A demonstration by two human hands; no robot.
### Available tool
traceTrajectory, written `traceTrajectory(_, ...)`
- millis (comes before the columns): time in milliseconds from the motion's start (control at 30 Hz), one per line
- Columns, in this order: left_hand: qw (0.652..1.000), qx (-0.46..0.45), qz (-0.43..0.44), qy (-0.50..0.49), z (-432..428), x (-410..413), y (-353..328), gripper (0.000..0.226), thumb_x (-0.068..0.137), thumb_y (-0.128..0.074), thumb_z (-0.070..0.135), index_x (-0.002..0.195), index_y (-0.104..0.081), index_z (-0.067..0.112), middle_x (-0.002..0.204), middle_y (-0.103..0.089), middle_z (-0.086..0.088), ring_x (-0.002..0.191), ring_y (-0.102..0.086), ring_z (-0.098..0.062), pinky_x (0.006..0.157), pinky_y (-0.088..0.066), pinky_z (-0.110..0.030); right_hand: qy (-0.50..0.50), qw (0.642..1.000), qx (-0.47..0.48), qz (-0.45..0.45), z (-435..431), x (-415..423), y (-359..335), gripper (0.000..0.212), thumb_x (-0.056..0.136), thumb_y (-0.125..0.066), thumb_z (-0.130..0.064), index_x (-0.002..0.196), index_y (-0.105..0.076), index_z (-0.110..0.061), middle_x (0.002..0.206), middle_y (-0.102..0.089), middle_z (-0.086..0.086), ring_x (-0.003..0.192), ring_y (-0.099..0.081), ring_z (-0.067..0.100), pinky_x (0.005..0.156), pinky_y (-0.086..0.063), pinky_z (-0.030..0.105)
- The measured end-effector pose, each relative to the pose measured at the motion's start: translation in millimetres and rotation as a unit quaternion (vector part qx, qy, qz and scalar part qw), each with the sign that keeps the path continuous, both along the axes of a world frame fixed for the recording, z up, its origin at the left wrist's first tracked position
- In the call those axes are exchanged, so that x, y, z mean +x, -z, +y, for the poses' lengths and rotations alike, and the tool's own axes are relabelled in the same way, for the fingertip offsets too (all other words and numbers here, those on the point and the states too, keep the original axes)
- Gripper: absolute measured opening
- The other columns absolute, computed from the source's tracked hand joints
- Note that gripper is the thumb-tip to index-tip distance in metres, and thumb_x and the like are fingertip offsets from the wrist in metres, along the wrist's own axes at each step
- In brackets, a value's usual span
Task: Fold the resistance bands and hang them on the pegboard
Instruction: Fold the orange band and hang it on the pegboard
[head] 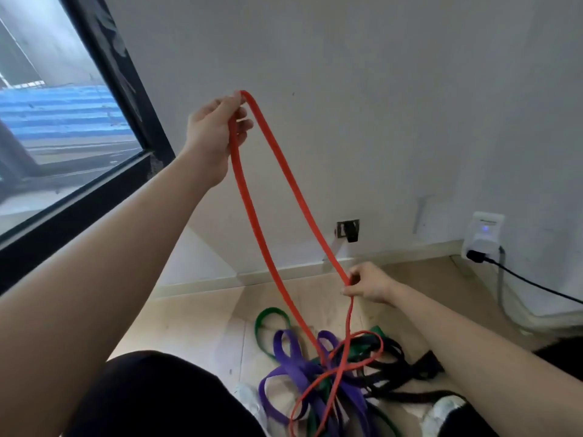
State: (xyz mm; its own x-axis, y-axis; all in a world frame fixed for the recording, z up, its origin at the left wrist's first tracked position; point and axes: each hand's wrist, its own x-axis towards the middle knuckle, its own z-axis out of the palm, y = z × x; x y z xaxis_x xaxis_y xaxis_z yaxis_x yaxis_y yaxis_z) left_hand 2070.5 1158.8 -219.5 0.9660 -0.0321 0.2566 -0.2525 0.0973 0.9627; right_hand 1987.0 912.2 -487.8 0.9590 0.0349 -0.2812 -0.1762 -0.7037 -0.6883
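We are barely started: our left hand (214,127) and right hand (367,283) both pinch the red band (249,203), still unfolded, while the purple band (293,370), green band (268,320) and black band (394,354) lie heaped, no pegboard in sight

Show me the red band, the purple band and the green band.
red band (295,184): head view, middle of its right strand.
purple band (299,372): head view, its wide flat stretch.
green band (273,310): head view, top of its loop.

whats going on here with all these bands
A person holds a red band up over a tangled pile on the floor. The left hand holds its top loop high, and the right hand pinches one strand lower down. Its lower end lies across the purple band, green band and black bands. No pegboard is in view.
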Motion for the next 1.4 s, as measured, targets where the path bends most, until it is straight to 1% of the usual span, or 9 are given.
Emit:
traceTrajectory(233,0.983,0.172,0.046,-0.048,10,49,95,0.012,0.098,-0.065,0.025,0.092,-0.069,0.015,0.078,-0.065,0.002,0.065,-0.065,-0.01,0.076,-0.053,-0.03,-0.013,0.998,-0.062,-0.024,-25,28,1,0.026,0.089,-0.072,-0.014,0.068,-0.062,-0.026,0.066,-0.062,-0.007,0.06,-0.059,0.005,0.06,-0.045,0.016)
traceTrajectory(333,0.956,0.285,0.058,-0.024,19,68,154,0.013,0.097,-0.066,0.021,0.085,-0.069,0.017,0.074,-0.066,-0.003,0.067,-0.064,-0.017,0.082,-0.055,-0.04,-0.028,0.993,-0.105,-0.045,-39,51,-34,0.027,0.091,-0.065,-0.009,0.065,-0.059,-0.011,0.057,-0.05,-0.003,0.042,-0.046,0.001,0.045,-0.033,0.012)
traceTrajectory(533,0.82,0.564,0.06,0.078,18,85,220,0.023,0.101,-0.058,0.021,0.098,-0.072,0.003,0.088,-0.071,-0.007,0.087,-0.066,-0.027,0.076,-0.049,-0.033,-0.059,0.987,-0.079,-0.13,-45,77,-96,0.015,0.099,-0.057,-0.008,0.106,-0.069,-0.003,0.084,-0.072,0.009,0.067,-0.064,0.013,0.055,-0.044,0.007)
traceTrajectory(667,0.689,0.712,0.042,0.129,13,88,239,0.03,0.102,-0.053,0.035,0.123,-0.069,0.021,0.121,-0.071,-0.002,0.112,-0.065,-0.026,0.093,-0.05,-0.035,-0.035,0.982,0.0,-0.186,-43,90,-123,0.003,0.097,-0.062,-0.011,0.095,-0.06,-0.011,0.082,-0.076,0.01,0.071,-0.069,0.014,0.065,-0.049,0.022)
traceTrajectory(733,0.708,0.686,0.054,0.157,5,89,244,0.037,0.101,-0.055,0.035,0.135,-0.063,0.022,0.132,-0.067,0.001,0.122,-0.061,-0.022,0.103,-0.047,-0.034,-0.028,0.981,0.007,-0.19,-40,94,-133,0.009,0.097,-0.063,-0.013,0.088,-0.061,-0.014,0.079,-0.075,0.007,0.068,-0.068,0.011,0.065,-0.051,0.024)
traceTrajectory(867,0.872,0.455,0.103,0.149,-20,88,235,0.02,0.1,-0.06,0.023,0.117,-0.071,0.021,0.117,-0.072,0.002,0.11,-0.064,-0.019,0.102,-0.048,-0.035,-0.032,0.985,-0.013,-0.169,-38,102,-143,0.015,0.095,-0.066,-0.017,0.08,-0.066,-0.017,0.073,-0.075,0.006,0.071,-0.073,0.018,0.073,-0.058,0.032)
traceTrajectory(933,0.912,0.348,0.144,0.164,-34,81,223,0.017,0.101,-0.057,0.025,0.109,-0.072,0.021,0.109,-0.074,0.003,0.105,-0.066,-0.019,0.095,-0.049,-0.032,-0.043,0.99,-0.014,-0.131,-40,102,-147,0.015,0.095,-0.066,-0.018,0.081,-0.07,-0.012,0.074,-0.076,0.007,0.073,-0.073,0.019,0.066,-0.055,0.027)
traceTrajectory(1167,0.926,0.13,0.208,0.286,-61,50,197,0.045,0.106,-0.038,0.036,0.12,-0.07,0.007,0.113,-0.076,-0.01,0.108,-0.071,-0.024,0.099,-0.052,-0.035,-0.041,0.996,0.061,-0.051,-46,97,-161,0.02,0.099,-0.059,-0.017,0.083,-0.07,-0.011,0.077,-0.077,0.007,0.067,-0.065,0.013,0.065,-0.045,0.026)
traceTrajectory(1400,0.951,0.151,0.121,0.24,-51,45,191,0.025,0.094,-0.069,0.018,0.116,-0.069,0.008,0.089,-0.072,-0.005,0.089,-0.069,-0.017,0.091,-0.052,-0.031,-0.001,0.989,0.138,-0.045,-49,79,-146,0.021,0.101,-0.057,-0.02,0.097,-0.072,-0.005,0.1,-0.076,0.01,0.09,-0.067,0.017,0.092,-0.051,0.036)
